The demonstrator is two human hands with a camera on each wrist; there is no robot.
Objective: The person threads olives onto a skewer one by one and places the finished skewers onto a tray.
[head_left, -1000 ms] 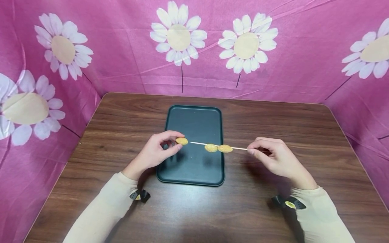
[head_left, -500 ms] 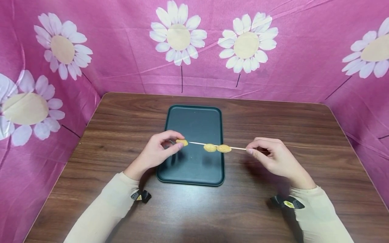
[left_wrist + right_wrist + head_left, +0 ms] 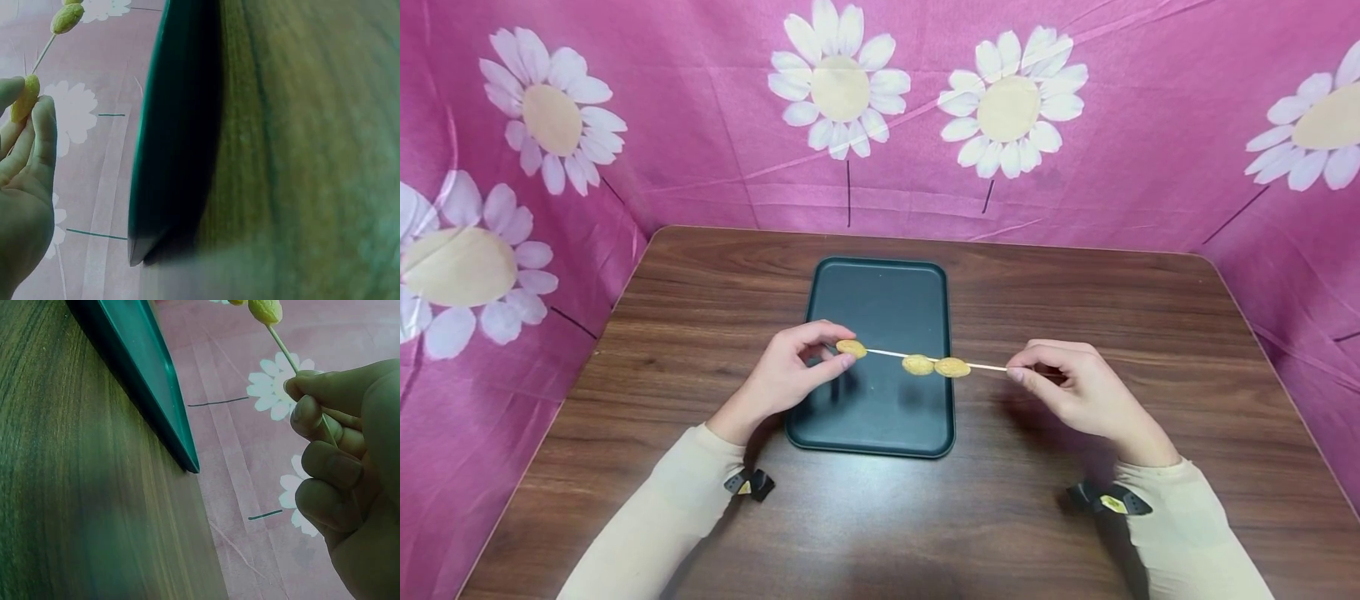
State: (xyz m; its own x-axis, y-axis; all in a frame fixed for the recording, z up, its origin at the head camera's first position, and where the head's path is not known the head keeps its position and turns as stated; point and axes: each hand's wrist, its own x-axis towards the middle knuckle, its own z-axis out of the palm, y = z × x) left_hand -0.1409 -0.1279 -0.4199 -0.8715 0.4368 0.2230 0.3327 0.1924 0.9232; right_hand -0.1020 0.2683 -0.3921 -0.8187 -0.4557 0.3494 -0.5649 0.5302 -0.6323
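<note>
My left hand point(image 3: 790, 371) pinches a small yellow, wrinkled oval fruit point(image 3: 852, 349) between thumb and fingertips. A thin wooden skewer point(image 3: 886, 353) runs from this fruit to my right hand point(image 3: 1078, 387), whose thumb and fingers grip its other end. Two similar yellow fruits sit threaded end to end on the skewer's middle, a left one point(image 3: 917, 365) and a right one point(image 3: 952, 367). In the left wrist view the skewer point(image 3: 44, 55) meets the end of the held fruit point(image 3: 26, 100); its tip is hidden there. Everything is held above a dark green tray point(image 3: 872, 429).
The tray lies lengthwise on a brown wood-grain table point(image 3: 700, 283). Behind and beside the table hangs a pink cloth point(image 3: 700, 125) printed with white daisies. A black band point(image 3: 748, 484) is on the left wrist, another band point(image 3: 1112, 500) on the right.
The gap between the skewer's tip and the left hand's fruit has closed; the tip now meets the fruit. The right hand and the threaded fruits have shifted slightly left.
</note>
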